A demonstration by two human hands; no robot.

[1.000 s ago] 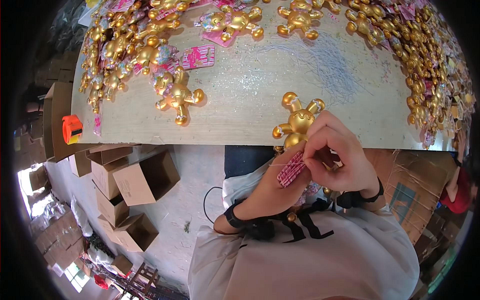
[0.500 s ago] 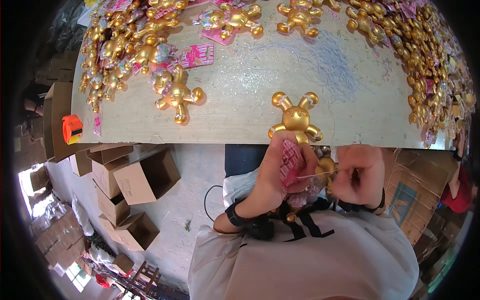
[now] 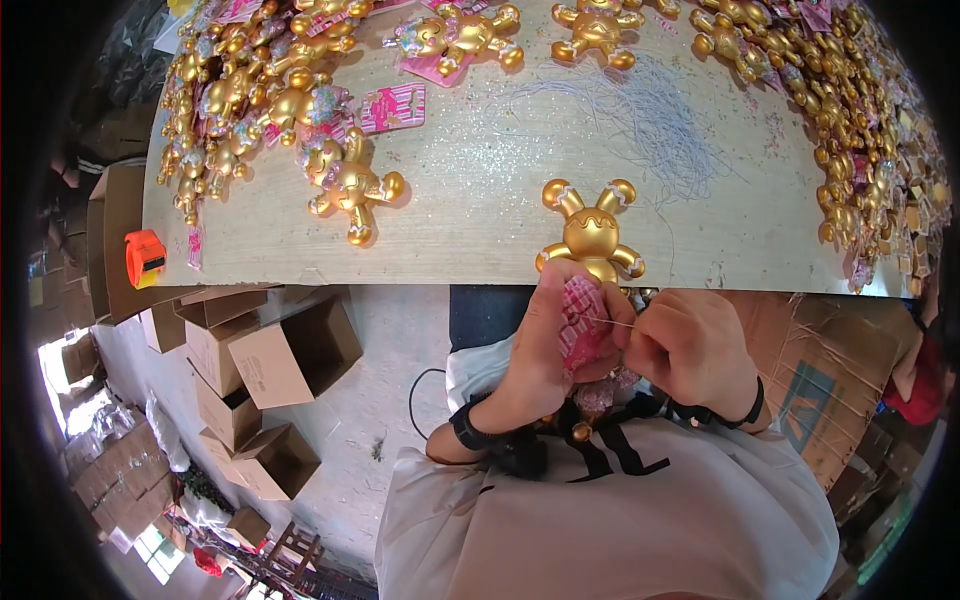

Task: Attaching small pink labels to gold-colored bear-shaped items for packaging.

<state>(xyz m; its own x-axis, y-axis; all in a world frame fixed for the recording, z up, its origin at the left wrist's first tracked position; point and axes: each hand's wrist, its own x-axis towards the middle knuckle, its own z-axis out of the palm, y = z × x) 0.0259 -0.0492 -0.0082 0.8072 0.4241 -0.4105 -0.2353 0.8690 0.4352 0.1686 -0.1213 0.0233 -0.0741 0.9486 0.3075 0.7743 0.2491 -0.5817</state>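
At the table's front edge, my left hand (image 3: 539, 345) is closed on a pink-and-white striped tag (image 3: 581, 318). Close beside it, my right hand (image 3: 690, 345) pinches a thin white string (image 3: 618, 322) that runs to the tag. Below the hands, against my body, a gold figure with a glittery pink part (image 3: 596, 393) shows; my hands hide most of it. Just beyond my left fingers, a gold gingerbread-style figure (image 3: 591, 236) lies on the table, its lower end covered by the hand.
Gold figures are heaped at the left (image 3: 225, 105) and right (image 3: 850, 150) of the table (image 3: 470, 220). A loose tangle of white strings (image 3: 660, 125) lies near the middle. An orange tape dispenser (image 3: 145, 258) sits at the left edge; open cardboard boxes (image 3: 296, 350) stand on the floor.
My right hand has moved left, close to the tag, and the string between the hands is now shorter. My left hand stays on the tag.
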